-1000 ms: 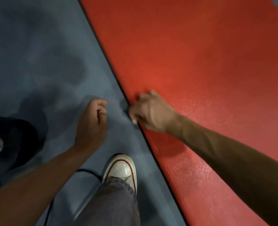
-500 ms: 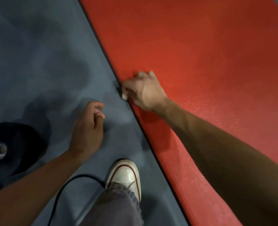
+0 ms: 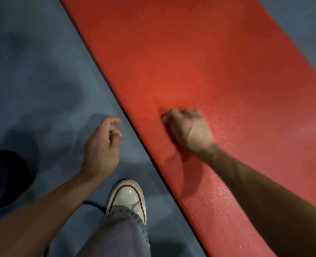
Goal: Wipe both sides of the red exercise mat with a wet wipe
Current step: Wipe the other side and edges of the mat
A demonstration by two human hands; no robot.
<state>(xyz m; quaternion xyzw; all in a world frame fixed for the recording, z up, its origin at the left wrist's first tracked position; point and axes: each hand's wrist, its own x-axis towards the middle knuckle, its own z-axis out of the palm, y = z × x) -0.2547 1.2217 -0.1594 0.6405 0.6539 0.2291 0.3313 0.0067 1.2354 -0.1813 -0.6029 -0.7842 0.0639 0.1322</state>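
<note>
The red exercise mat (image 3: 218, 75) lay flat, pebbled and damp-glinting — the right hand (image 3: 188, 129) fisted on it, contents hidden; the left hand (image 3: 102, 147) loosely curled, empty.

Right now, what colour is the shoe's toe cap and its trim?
White toe cap with a red stripe on the shoe, clearest in the head view.

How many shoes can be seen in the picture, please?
1. A single white sneaker with red trim stands on the grey floor, just left of the red mat's edge, below the left hand. The other foot is out of view.
</note>
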